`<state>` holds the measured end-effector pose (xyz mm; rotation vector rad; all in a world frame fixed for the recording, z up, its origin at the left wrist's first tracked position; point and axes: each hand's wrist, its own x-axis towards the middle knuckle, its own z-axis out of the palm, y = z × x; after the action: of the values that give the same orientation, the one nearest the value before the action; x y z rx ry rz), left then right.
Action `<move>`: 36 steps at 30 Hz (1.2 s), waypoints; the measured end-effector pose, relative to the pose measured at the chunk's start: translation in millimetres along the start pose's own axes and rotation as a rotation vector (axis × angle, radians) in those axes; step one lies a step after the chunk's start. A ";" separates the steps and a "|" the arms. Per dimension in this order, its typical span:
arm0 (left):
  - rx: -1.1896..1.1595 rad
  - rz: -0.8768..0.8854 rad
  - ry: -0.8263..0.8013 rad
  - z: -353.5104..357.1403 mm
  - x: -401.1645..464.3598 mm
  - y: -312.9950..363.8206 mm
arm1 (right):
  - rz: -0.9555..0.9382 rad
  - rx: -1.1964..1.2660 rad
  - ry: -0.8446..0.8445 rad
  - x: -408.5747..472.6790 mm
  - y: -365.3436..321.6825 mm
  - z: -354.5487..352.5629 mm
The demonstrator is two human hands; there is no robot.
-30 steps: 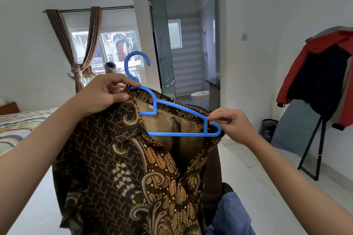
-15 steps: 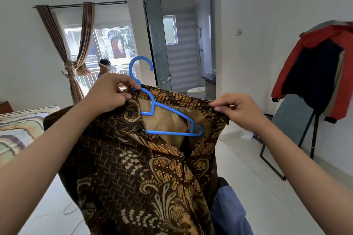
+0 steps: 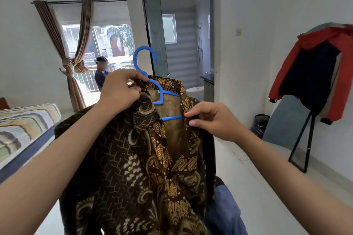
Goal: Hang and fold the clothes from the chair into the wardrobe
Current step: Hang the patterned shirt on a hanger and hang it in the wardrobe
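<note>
Inside shirt [image 3: 133,158], hanger [image 3: 145,57] shoulders hidden.

There is one view only, from a wide-angle camera on the person's head, facing forward and slightly down along both forearms. It sits close: the left hand [image 3: 119,91] and right hand [image 3: 214,120] fill the middle of the frame at arm's reach. Beyond the hands it takes in the room's far end, with a window [image 3: 97,44] past the left hand and a bathroom doorway [image 3: 179,44] straight ahead. Straight edges bow near the frame's borders.
</note>
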<state>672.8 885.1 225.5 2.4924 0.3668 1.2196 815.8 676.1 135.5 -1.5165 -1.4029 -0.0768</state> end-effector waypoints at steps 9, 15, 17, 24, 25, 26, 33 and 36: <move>-0.224 0.029 -0.097 0.0 -2.9 3.7 | -0.071 -0.140 0.184 19.4 -16.1 -7.2; -0.313 0.090 -0.151 1.1 -5.6 16.2 | -0.141 -0.255 0.178 50.9 -41.1 -10.5; -0.338 0.098 -0.166 -0.1 -6.3 19.2 | -0.125 -0.272 0.144 56.6 -41.8 -10.6; -0.403 0.094 -0.161 4.5 -8.5 22.7 | -0.070 -0.214 0.054 61.5 -38.7 -18.5; -0.398 0.101 -0.164 6.0 -8.9 23.7 | -0.071 -0.207 0.050 61.5 -39.0 -20.5; -0.388 0.109 -0.169 7.4 -9.1 24.6 | -0.076 -0.205 0.048 61.6 -39.4 -23.3; -0.339 0.087 -0.209 14.6 -12.5 16.3 | -0.053 -0.306 0.116 64.5 -26.2 -56.0; -0.330 0.077 -0.198 18.5 -17.0 13.4 | -0.030 -0.334 0.119 60.5 -17.9 -65.9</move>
<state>678.4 863.1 208.4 2.3273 0.0160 0.9589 858.0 669.9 216.1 -1.7311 -1.3642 -0.4321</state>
